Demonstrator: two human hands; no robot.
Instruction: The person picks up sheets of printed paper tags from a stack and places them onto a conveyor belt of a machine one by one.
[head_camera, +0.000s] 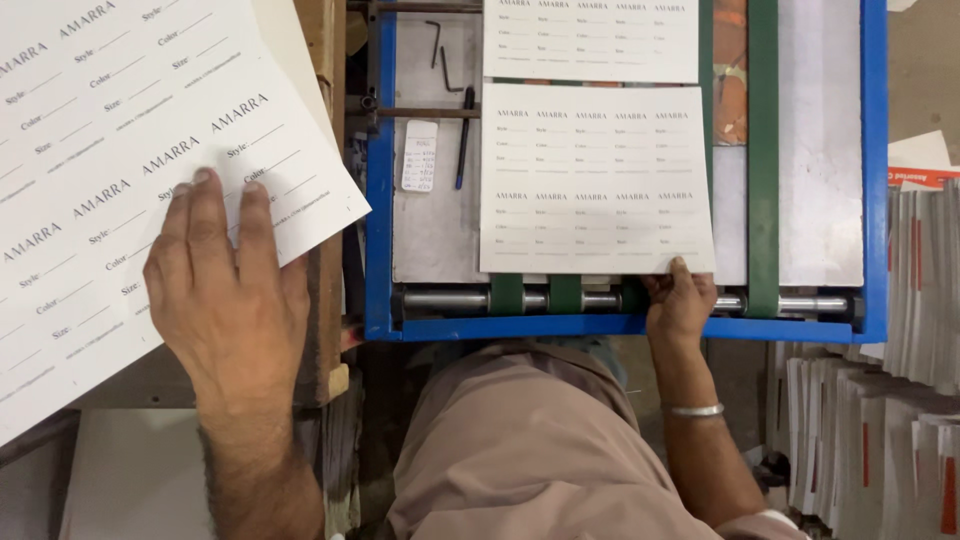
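My left hand (228, 290) lies flat, fingers together, on a stack of large white printed label sheets (110, 150) at the left. My right hand (680, 300) pinches the near edge of one white printed sheet (596, 180) that rests on the metal bed of a blue-framed machine (378, 200). A metal bangle circles the right wrist. A second printed sheet (590, 40) lies farther along the bed, just past the first.
Green belts (763, 150) run along the bed over a steel roller (440, 300). A pen (464, 135), a small paper note (419, 156) and hex keys (440, 55) lie on the bed's left. Stacks of paper (880, 400) stand at the right.
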